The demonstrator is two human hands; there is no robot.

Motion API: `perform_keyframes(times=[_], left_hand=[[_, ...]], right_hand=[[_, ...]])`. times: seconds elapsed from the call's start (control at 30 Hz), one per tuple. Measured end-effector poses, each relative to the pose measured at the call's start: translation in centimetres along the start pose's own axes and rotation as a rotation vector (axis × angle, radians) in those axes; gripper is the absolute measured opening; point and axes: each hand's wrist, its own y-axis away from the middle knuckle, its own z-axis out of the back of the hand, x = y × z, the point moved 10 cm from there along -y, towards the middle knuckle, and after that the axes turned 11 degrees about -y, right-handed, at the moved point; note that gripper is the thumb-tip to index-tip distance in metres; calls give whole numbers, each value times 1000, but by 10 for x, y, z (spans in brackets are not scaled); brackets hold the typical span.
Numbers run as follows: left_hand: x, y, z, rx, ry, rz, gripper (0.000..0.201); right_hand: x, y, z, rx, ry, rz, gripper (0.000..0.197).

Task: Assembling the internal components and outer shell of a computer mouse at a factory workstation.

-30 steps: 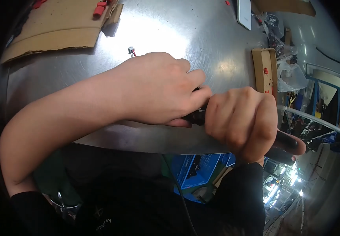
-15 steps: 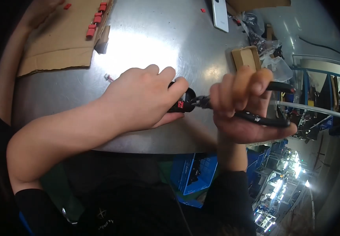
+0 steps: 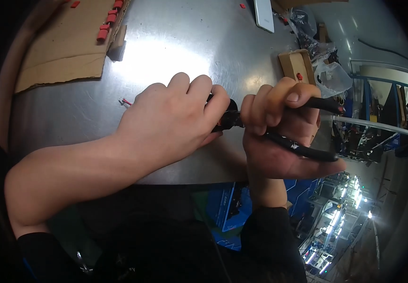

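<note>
My left hand (image 3: 175, 113) is closed around a small black part (image 3: 233, 105), most of it hidden under the fingers. A sliver of red shows at the part's edge. My right hand (image 3: 277, 120) grips pliers (image 3: 303, 150) with black handles, one handle under the curled fingers and the other along the thumb. The dark jaws of the pliers meet the black part between the two hands; exactly what they bite on is hidden. A short red wire (image 3: 127, 102) sticks out on the table beyond my left wrist.
Cardboard (image 3: 62, 70) with a row of red pieces (image 3: 111, 19) lies at the upper left, beside another person's forearm (image 3: 7, 89). A white phone (image 3: 264, 17), a small open carton (image 3: 285, 60) and plastic bags (image 3: 332, 80) are at the upper right. Below the metal table's edge stands a blue crate (image 3: 223, 205).
The right hand and pliers have moved left, closer to my left hand. The red spot inside the black part is now mostly covered. A red piece in the carton has come into view.
</note>
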Motion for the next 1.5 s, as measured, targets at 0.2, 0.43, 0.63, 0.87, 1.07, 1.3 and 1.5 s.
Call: perform_keyframes(times=[0.2, 0.43, 0.63, 0.87, 1.07, 1.3, 1.5], left_hand=[[-3, 0, 1, -31, -27, -9, 54], [-4, 0, 0, -33, -43, -6, 54], [-2, 0, -1, -13, -35, 19, 55], [-3, -1, 1, -26, -51, 11, 56], [-3, 0, -4, 49, -39, 33, 63], [2, -2, -5, 10, -25, 39, 50], [8, 1, -11, 111, 82, 91, 50]], right_hand=[[0, 0, 0, -7, -11, 19, 95], [0, 0, -5, 113, 10, 33, 97], [3, 7, -10, 62, 138, 73, 103], [4, 9, -4, 9, 142, 112, 105], [3, 7, -2, 16, 123, 129, 105], [6, 16, -17, 119, 253, 293, 99], [4, 16, -19, 131, 248, 273, 96]])
